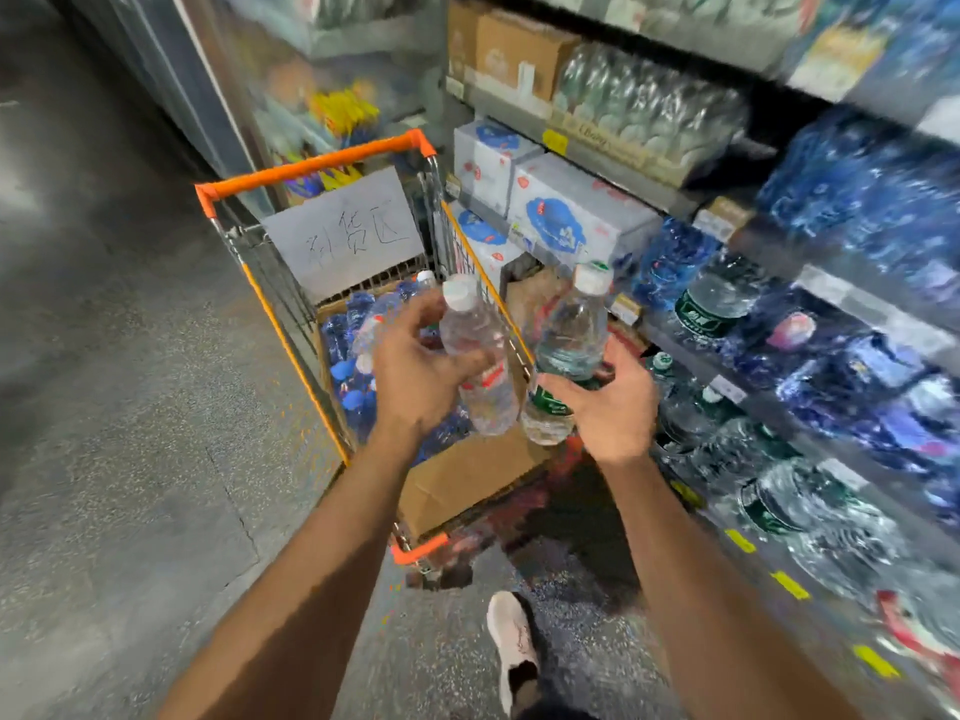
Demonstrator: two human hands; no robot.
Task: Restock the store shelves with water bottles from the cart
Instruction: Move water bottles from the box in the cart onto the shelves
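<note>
Orange-trimmed wire cart (332,163) holds a cardboard box (462,475) and a heap of blue-capped bottles (353,366); a grey handwritten sign (343,233) leans at its far end. Left hand (415,376) grips a clear red-labelled bottle (478,356) above the cart — fingers curled round it. Right hand (608,402) grips a clear green-labelled bottle (569,350), white cap up, between cart and shelves (857,304) — these stocked with shrink-wrapped water packs, blurred.
</note>
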